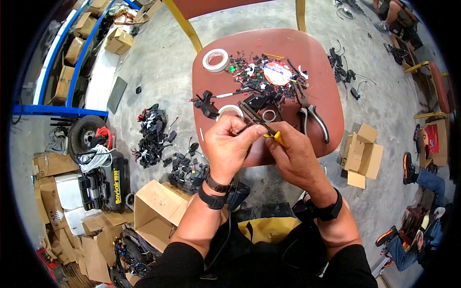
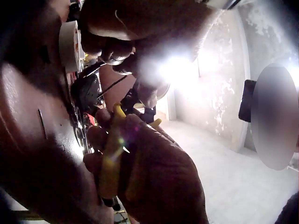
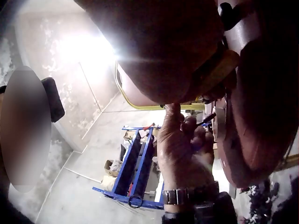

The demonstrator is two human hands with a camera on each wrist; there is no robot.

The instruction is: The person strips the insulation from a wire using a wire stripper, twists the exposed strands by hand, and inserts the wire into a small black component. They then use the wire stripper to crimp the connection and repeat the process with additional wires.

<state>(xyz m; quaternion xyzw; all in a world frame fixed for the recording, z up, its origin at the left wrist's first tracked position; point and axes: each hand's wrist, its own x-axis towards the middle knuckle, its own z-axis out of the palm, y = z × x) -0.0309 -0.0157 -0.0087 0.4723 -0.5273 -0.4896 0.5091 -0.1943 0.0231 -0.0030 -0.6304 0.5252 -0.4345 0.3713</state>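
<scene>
Over the front of a red-brown chair seat point(image 1: 211, 81), both hands meet. My left hand point(image 1: 228, 144) pinches a thin black cable point(image 3: 206, 119) between thumb and fingers. Curled round yellow-handled pliers point(image 2: 111, 170) is my right hand point(image 1: 298, 156); their jaws are mostly hidden behind the fingers, close to the left fingertips. Just beyond the hands lie black connector parts point(image 1: 261, 100) and a small ring point(image 1: 269, 115). A white tape roll point(image 1: 230, 111) sits partly behind the left hand. To the right rest pliers with black-and-white handles point(image 1: 319, 125).
At the seat's back are another tape roll point(image 1: 215, 60), a heap of small scraps point(image 1: 240, 72) and a round label point(image 1: 277, 73). Cable bundles point(image 1: 152, 137) and open cardboard boxes point(image 1: 362, 153) lie on the floor. A blue-framed shelf point(image 1: 60, 109) stands left; people sit at right.
</scene>
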